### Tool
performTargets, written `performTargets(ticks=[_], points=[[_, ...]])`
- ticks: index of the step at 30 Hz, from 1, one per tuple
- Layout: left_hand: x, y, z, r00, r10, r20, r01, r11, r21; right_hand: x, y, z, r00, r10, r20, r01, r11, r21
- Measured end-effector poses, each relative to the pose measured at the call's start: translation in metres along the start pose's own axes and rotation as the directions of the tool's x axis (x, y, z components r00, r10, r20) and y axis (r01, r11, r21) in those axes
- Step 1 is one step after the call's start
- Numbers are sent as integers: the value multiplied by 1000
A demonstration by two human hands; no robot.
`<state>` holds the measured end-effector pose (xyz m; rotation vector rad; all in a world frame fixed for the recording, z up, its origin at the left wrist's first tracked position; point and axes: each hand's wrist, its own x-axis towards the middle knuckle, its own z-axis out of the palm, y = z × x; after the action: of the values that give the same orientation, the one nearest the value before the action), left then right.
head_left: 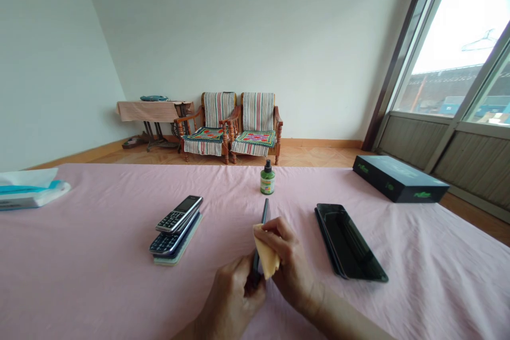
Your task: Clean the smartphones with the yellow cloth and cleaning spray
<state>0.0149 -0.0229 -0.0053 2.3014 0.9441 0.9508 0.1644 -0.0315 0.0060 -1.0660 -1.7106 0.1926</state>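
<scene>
My left hand [235, 292] is closed around the lower end of a thin, dark, flat device [265, 211], tilted up so that mostly its narrow edge faces me. Its exact kind does not show. In my right hand [292, 257] a folded yellow cloth [266, 259] is pinched and pressed against the device's right side. Just beyond the device stands a green spray bottle [268, 178] with a black top. To the left lies a stack with a keypad phone [181, 214] on top, another keypad phone below and a pale flat device at the bottom. Dark tablets [350, 241] lie stacked at the right.
A pink cloth covers the table [99, 276]. A black box [398, 178] with green lettering sits at the far right corner, and a tissue pack [34, 191] at the left edge. Two wooden armchairs [257, 117] and a small covered table [151, 111] stand beyond.
</scene>
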Motion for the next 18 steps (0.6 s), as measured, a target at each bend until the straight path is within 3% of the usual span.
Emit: performTargets(ticks=[4, 9, 13, 18], points=[[0, 7, -2, 997, -37, 74, 44, 995, -94, -20, -16, -8, 998, -56, 39, 55, 998, 36], [2, 7, -4, 997, -15, 80, 10, 998, 58, -28, -9, -12, 999, -46, 20, 45, 998, 43], [8, -4, -12, 994, 106, -30, -103, 990, 99, -27, 1, -11, 1000, 7, -9, -7, 999, 35], [16, -13, -19, 946, 251, -205, -218, 961, 170, -25, -1, -9, 995, 9, -100, -1, 997, 80]])
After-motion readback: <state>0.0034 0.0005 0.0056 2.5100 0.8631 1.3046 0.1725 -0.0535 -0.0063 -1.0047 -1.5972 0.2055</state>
